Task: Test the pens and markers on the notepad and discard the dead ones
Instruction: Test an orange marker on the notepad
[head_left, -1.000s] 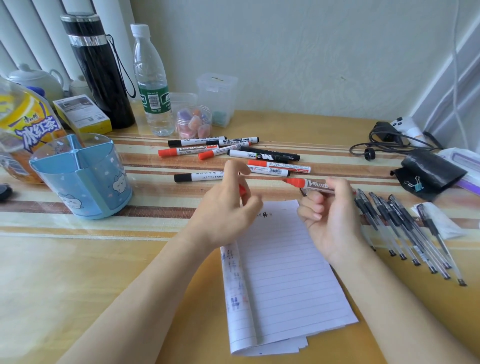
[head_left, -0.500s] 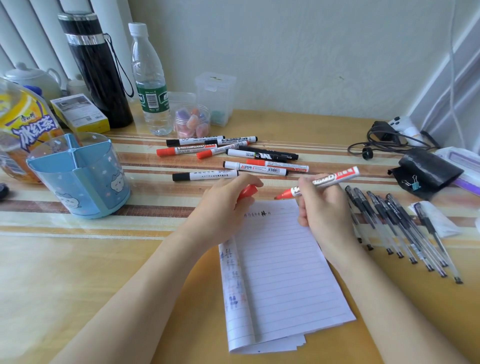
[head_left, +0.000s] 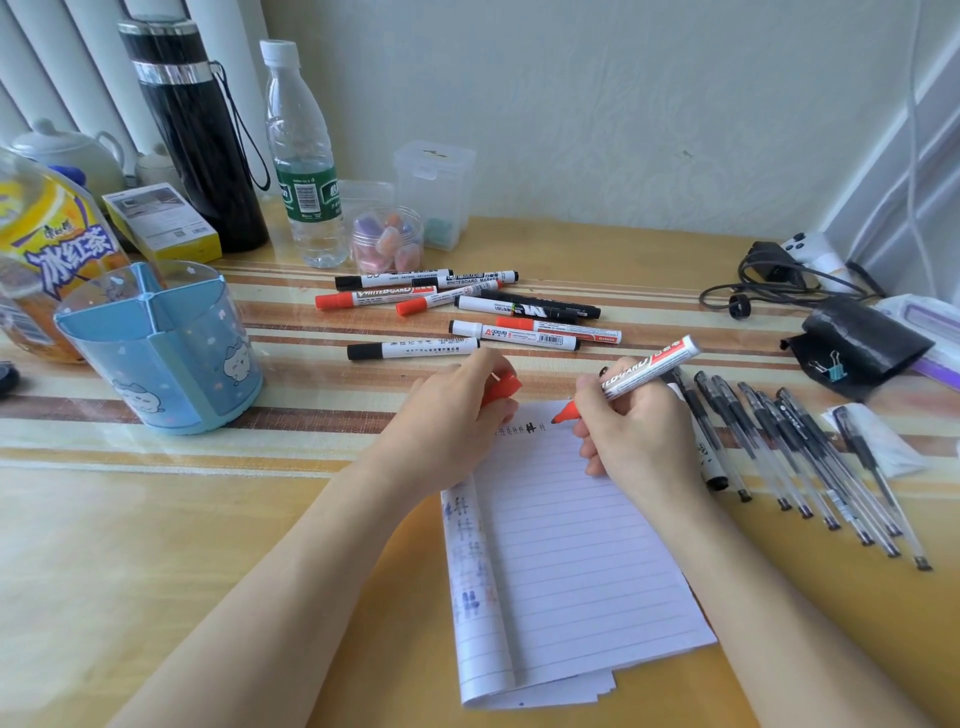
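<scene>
A lined notepad (head_left: 566, 551) lies in front of me with small test marks along its top line and left folded edge. My right hand (head_left: 631, 431) grips an uncapped red whiteboard marker (head_left: 647, 370), its red tip down at the pad's top line beside the marks. My left hand (head_left: 452, 421) rests at the pad's top left corner and holds the red cap (head_left: 501, 389). Several capped markers (head_left: 467, 312) lie beyond the pad. A row of black gel pens (head_left: 800, 452) lies to the right.
A blue divided pen holder (head_left: 156, 348) stands at left, with an iced-tea bottle (head_left: 41, 249), black flask (head_left: 197, 140) and water bottle (head_left: 304, 156) behind. A black pouch (head_left: 862, 348) and cables (head_left: 769, 291) sit at far right.
My right hand turned the uncapped marker from lying flat to a writing grip and lowered its tip to the pad's top line. My left hand settled by the pad's corner, keeping the cap.
</scene>
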